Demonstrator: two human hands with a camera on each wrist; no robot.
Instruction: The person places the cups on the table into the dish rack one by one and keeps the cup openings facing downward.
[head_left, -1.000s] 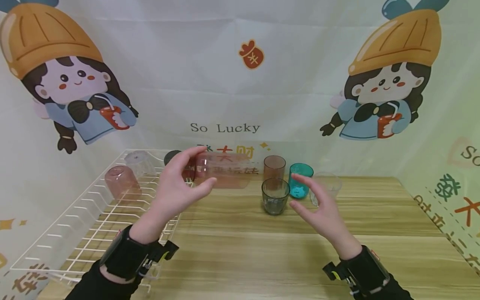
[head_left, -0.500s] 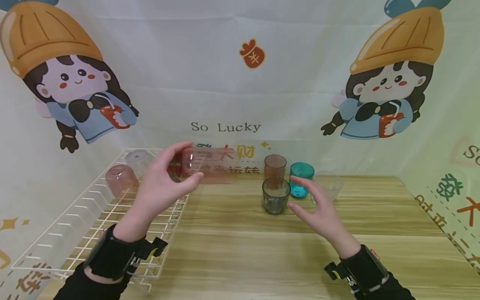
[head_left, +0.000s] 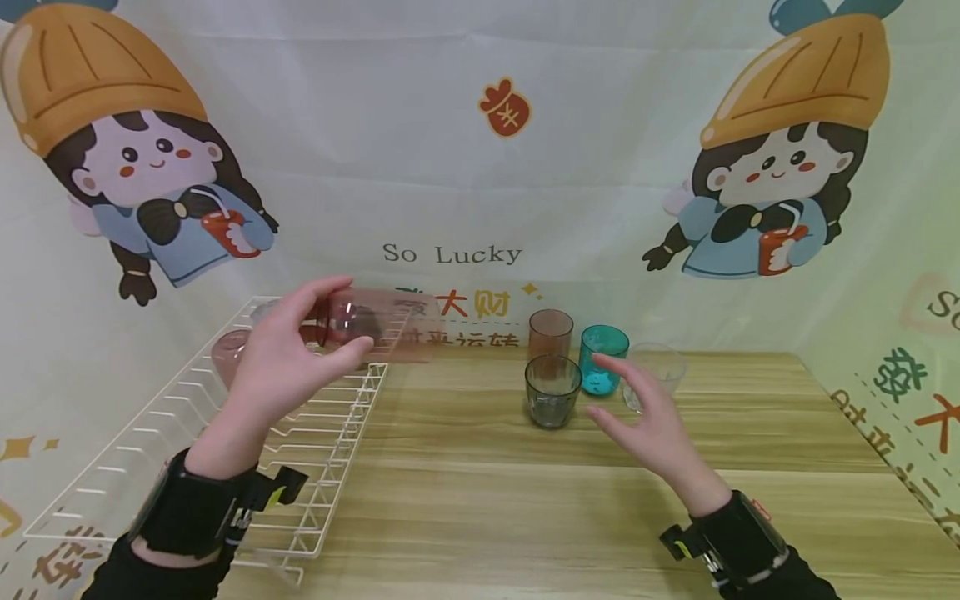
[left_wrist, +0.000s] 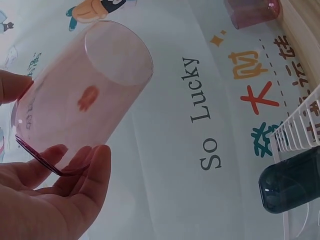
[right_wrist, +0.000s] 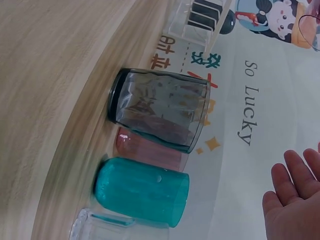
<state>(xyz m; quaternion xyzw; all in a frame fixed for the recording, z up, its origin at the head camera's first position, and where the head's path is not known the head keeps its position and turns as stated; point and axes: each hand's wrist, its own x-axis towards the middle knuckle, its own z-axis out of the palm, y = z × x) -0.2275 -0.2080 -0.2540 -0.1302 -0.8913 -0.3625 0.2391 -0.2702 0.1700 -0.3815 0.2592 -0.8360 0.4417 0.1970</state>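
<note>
My left hand point(head_left: 288, 358) grips a tall pink see-through glass point(head_left: 390, 325) by its base end, thumb on one side and fingers on the other. The glass lies sideways in the air above the back of the white wire rack point(head_left: 322, 475), its mouth facing right. In the left wrist view its open rim points away from the palm. My right hand point(head_left: 652, 425) is held in the air with thumb and fingers apart, holding nothing. Nearest to it are a grey glass point(head_left: 552, 400) and a teal glass point(head_left: 602, 362), both upright on the table.
A shorter pink glass point(head_left: 550, 332) and a clear glass point(head_left: 656, 375) also stand on the wooden table point(head_left: 487, 517). On the rack, an upside-down pink glass point(head_left: 227, 354) is partly behind my left hand. A dark glass point(left_wrist: 290, 185) sits at the rack's back.
My left hand has carried the tall pink glass leftward, from beside the rack to over it. It now partly covers the glasses on the rack. The right hand has barely moved.
</note>
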